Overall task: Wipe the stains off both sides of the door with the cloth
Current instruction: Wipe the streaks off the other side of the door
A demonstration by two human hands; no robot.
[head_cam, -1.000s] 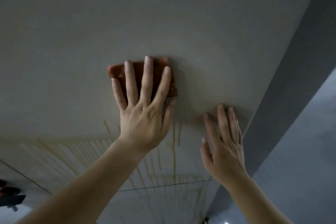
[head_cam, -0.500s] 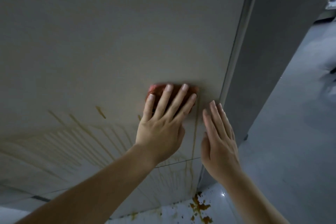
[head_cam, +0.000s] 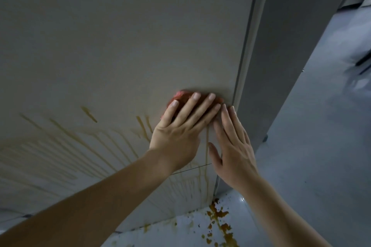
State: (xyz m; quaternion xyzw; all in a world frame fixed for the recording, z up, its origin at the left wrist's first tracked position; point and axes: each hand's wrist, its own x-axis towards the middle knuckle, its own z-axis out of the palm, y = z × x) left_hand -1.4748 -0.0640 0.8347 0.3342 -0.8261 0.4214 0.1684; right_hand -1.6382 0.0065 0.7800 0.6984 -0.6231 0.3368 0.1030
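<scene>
Left grip: your left grip (head_cam: 178, 132) lies flat, fingers straight and spread, pressing the cloth (head_cam: 179, 95) to the door (head_cam: 120, 46); nothing curls round it, so the whole pad bears on the panel
Cloth: red, mostly hidden under your fingers, on the door face just beside its right edge (head_cam: 247, 66)
Right grip: your right grip (head_cam: 234, 154) is flat too, fingers straight and together, on the door near that edge, holding nothing; likely it steadies the door against your push
Stains: brown runs (head_cam: 70, 142) fan out below and left of the cloth, unwiped
Floor: brown splashes (head_cam: 218, 220) lie at the door's foot
Progress: this face looks far from done; the other side is out of view
</scene>
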